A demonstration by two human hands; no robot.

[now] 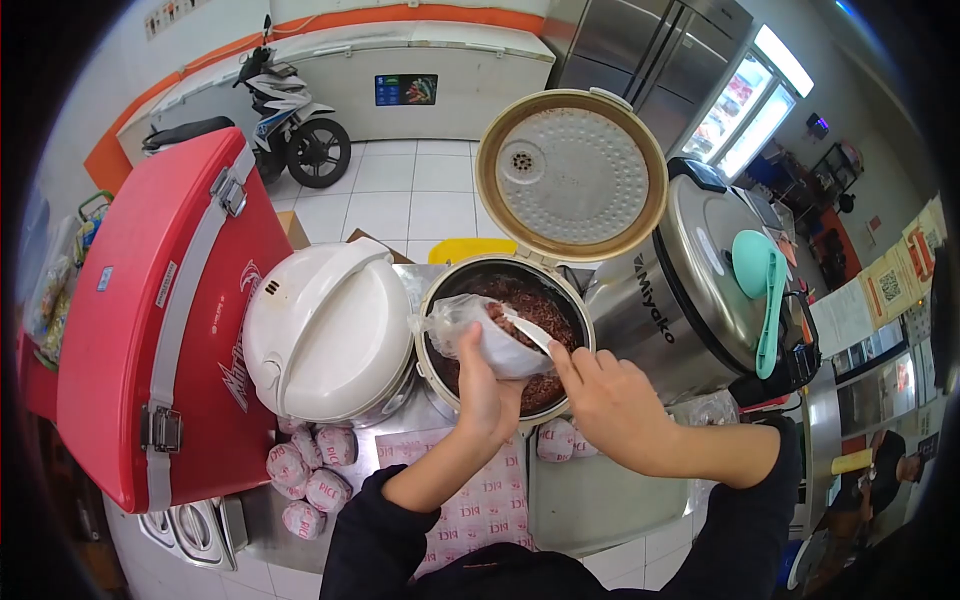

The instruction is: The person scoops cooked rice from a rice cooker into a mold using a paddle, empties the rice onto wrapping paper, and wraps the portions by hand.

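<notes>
Over the cooker, bag, hands, dark rice partly hidden

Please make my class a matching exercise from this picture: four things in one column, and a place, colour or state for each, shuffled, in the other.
Things
1. Plastic bag
2. White utensil
3. Teal ladle
4. Cooler box

Places, colours, states
A. Mostly red
B. Held in the person's right hand
C. On the silver Miyako cooker
D. Held in the person's left hand, over the open pot

Right pairs: 1-D, 2-B, 3-C, 4-A
</notes>
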